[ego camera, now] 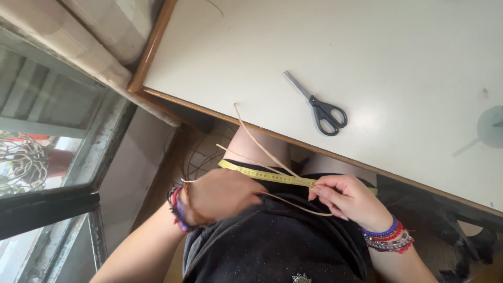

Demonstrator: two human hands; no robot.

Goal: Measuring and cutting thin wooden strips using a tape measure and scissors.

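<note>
Pale cane strips (262, 149) lie along a yellow measuring tape (262, 174) stretched over the lap, just under the edge of the desk (408, 57). Left of the tape's middle, the left hand (220, 195) is clenched over tape and strip. On the right, the right hand (348, 199) pinches both with its fingers (319, 193). I judge it best to keep the tape tight and the strip flat against it. Black scissors (320, 107) rest on the desk above.
</note>
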